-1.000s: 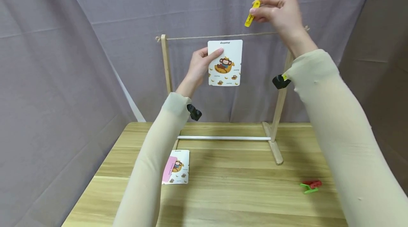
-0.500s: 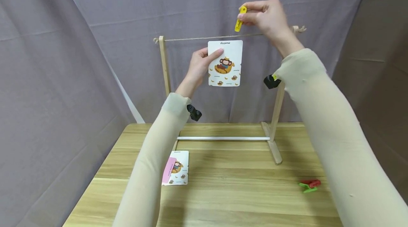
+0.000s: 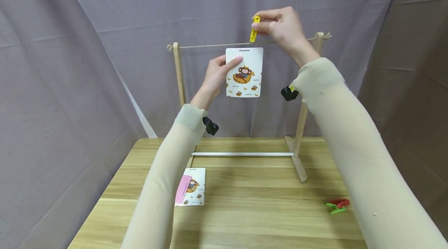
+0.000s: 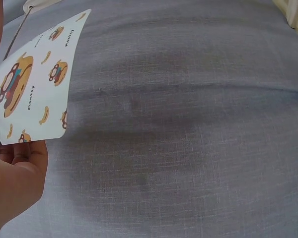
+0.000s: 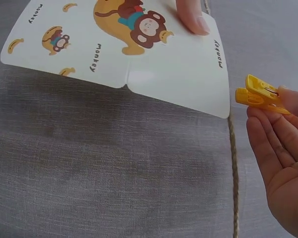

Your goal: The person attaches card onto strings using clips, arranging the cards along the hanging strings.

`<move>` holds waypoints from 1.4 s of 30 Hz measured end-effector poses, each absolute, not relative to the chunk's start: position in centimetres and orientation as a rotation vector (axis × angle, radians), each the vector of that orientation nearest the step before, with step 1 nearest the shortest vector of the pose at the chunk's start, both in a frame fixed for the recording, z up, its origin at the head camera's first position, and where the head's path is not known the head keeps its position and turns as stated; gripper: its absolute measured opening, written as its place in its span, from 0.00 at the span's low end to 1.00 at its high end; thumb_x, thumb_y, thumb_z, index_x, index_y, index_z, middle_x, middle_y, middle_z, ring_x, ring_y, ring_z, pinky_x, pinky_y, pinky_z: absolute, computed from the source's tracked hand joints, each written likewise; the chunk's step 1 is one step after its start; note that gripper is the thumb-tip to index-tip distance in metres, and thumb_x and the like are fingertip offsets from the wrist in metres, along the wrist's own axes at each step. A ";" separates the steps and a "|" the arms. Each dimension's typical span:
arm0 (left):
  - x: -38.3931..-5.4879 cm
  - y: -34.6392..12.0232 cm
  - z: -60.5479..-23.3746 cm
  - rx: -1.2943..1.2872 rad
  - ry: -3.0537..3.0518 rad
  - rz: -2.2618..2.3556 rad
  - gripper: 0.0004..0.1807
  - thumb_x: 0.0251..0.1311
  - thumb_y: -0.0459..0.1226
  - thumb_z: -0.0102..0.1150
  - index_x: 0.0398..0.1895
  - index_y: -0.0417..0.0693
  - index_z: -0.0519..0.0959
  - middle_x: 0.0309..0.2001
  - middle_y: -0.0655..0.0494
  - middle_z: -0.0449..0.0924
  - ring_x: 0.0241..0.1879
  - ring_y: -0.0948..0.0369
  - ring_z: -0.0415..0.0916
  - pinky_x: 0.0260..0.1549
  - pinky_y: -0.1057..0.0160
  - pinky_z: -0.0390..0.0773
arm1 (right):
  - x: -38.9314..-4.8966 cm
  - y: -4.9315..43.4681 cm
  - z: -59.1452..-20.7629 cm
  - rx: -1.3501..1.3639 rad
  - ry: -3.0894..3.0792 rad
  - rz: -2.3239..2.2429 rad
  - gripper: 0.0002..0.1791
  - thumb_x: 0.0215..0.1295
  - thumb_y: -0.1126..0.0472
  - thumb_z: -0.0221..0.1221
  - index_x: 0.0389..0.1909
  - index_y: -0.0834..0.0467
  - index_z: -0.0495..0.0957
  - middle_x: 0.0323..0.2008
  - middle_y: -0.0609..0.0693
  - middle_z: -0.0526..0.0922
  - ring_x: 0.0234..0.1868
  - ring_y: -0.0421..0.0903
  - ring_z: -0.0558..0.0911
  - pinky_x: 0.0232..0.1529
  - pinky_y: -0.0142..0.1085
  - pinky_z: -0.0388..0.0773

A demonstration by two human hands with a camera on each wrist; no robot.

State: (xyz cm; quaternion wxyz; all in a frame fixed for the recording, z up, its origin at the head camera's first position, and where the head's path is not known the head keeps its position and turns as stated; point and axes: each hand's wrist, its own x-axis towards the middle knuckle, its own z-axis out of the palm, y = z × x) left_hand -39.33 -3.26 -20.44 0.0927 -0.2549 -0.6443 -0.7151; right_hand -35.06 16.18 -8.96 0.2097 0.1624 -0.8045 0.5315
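My left hand [image 3: 215, 75] pinches a white monkey-print card [image 3: 252, 62], thumb across its front and the other fingers behind. The card hangs upright just below a thin rope [image 3: 210, 45]. A yellow clothespin [image 3: 254, 34] is pinched between the thumb and fingers of my right hand [image 3: 287, 30], close above the rope and the card's top edge. Seen from the right wrist, the clothespin [image 5: 260, 94] is beside the card's corner [image 5: 208, 94] and apart from it, near the rope [image 5: 234, 173]. In the left wrist view, the card [image 4: 39, 94] partly hides my left fingers.
Wooden posts [image 3: 179, 74] with a white crossbar [image 3: 241, 154] carry the rope above a wooden table [image 3: 259, 202]. A second monkey card [image 3: 199, 198] with a pink piece [image 3: 182, 190] lies at the left. Red [image 3: 340, 203] and green [image 3: 336, 210] clothespins lie at the right.
My right hand has moved left and down with the yellow clothespin, from above the rope's right side to just over the card. My left hand holds the card at nearly the same place.
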 end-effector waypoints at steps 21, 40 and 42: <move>-39.5 -3.3 -20.2 -0.763 -1.964 -2.073 0.15 0.65 0.44 0.67 0.45 0.41 0.85 0.36 0.46 0.86 0.33 0.56 0.84 0.35 0.61 0.83 | -35.8 15.2 -9.6 0.475 -2.342 1.390 0.21 0.65 0.60 0.68 0.57 0.62 0.82 0.39 0.47 0.87 0.37 0.43 0.83 0.48 0.34 0.82; -39.5 -3.0 -20.6 -0.759 -1.975 -2.081 0.17 0.65 0.44 0.68 0.46 0.39 0.84 0.36 0.48 0.86 0.33 0.57 0.84 0.36 0.62 0.83 | -35.8 15.7 -10.0 0.509 -2.345 1.451 0.22 0.65 0.61 0.68 0.58 0.63 0.81 0.39 0.47 0.87 0.35 0.42 0.83 0.46 0.32 0.82; -39.6 -3.0 -20.6 -0.755 -1.968 -2.084 0.17 0.65 0.44 0.68 0.46 0.38 0.84 0.36 0.48 0.86 0.33 0.57 0.84 0.36 0.62 0.83 | -35.8 15.7 -10.0 0.511 -2.351 1.456 0.22 0.65 0.61 0.68 0.59 0.63 0.80 0.39 0.47 0.87 0.35 0.42 0.83 0.46 0.31 0.82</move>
